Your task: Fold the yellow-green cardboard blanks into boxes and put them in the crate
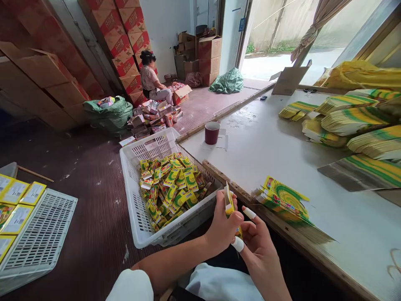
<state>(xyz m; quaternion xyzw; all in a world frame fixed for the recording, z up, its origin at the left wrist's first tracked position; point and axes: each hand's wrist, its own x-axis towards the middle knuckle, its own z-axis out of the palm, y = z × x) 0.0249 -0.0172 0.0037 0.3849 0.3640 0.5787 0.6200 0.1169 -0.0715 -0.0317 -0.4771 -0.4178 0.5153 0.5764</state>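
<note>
My left hand (223,228) grips a small yellow and green carton (229,204), holding it upright in front of me. My right hand (258,242), with white tape on two fingertips, touches the carton's lower end from the right. Just right of both hands, a fanned stack of flat yellow carton blanks (283,200) lies at the table's near edge. To the left, a white plastic basket (138,209) on the floor holds several folded yellow cartons (171,184).
A maroon cup (212,132) stands on the white table (263,146). Piles of flat blanks (351,121) cover its far right. A white crate lid with yellow packs (34,230) sits lower left. A seated person (152,81) works among brown boxes (208,52) and green sacks (108,110).
</note>
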